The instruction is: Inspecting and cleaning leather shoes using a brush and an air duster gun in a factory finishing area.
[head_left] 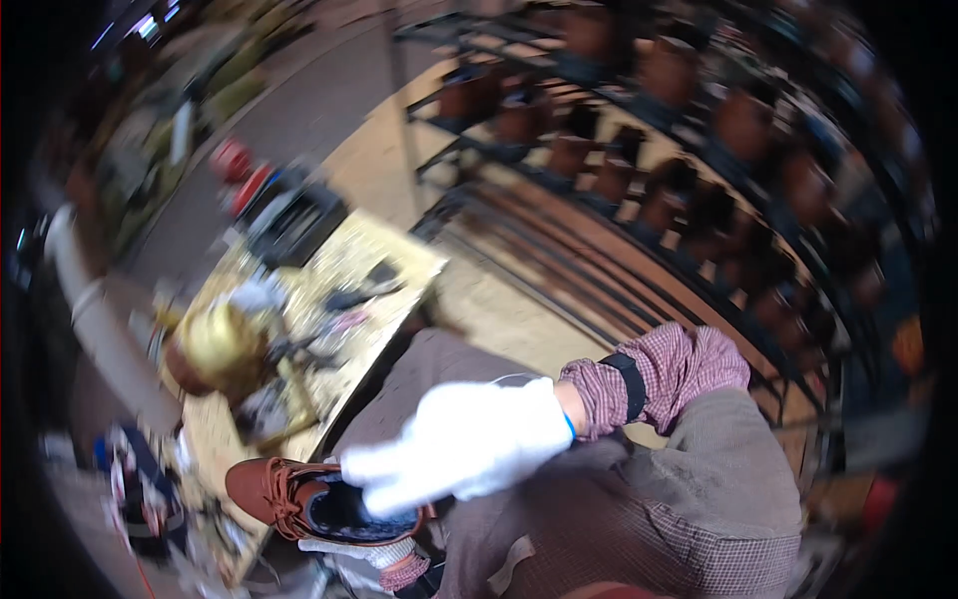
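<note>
A brown lace-up leather shoe point(266, 491) with a dark, fuzzy-looking lining sits low in the head view, its toe to the left. My left hand point(349, 551), in a white glove, supports it from below; most of those fingers are hidden beneath the shoe. My right hand point(464, 439), also white-gloved and blurred by motion, reaches in from the right. Its outstretched fingers, a gap between two of them, overlap the shoe's opening and back edge. Whether they touch the lining I cannot tell. I see nothing held in the right hand.
A worktable point(394, 262) at the left carries a yellowish rounded object point(225, 344), dark tools and scraps. Beyond it stands a black box-like thing point(299, 222) with red parts. A metal rack point(559, 225) with several rows of brown boots or shoes fills the upper right.
</note>
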Demonstrator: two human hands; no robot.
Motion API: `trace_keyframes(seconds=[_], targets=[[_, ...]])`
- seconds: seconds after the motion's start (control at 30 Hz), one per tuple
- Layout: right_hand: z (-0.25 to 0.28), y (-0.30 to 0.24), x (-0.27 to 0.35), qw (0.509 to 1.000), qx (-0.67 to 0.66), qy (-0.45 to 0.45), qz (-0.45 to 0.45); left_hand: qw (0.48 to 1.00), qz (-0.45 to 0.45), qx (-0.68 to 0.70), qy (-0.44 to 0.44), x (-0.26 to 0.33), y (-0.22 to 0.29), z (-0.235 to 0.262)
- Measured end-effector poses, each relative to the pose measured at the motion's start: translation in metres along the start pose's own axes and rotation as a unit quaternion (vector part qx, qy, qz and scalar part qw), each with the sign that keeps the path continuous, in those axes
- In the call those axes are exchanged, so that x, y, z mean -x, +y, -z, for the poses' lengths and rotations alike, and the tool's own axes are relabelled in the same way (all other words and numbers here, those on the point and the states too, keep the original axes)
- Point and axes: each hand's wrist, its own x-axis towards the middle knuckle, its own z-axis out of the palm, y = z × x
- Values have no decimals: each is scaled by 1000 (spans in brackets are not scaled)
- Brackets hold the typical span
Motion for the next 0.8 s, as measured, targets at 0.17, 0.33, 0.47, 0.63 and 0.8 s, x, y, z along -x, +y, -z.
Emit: trace_keyframes(seconds=[0.17,0.33,0.47,0.63,0.8], targets=[[50,-111,31,958,261,15,-115,917,215,-278,-187,-12,-92,-69],[120,-259,76,866,348,58,-355,600,299,-637,-381,-7,-158,-93],[110,-324,149,644,531,477,-275,659,313,-556,-398,20,-185,-109],[190,-323,200,535,685,228,-438,703,253,-581,-325,18,-182,-100],[246,-289,326,348,667,198,-629,696,226,-606,-312,17,-183,-101]])
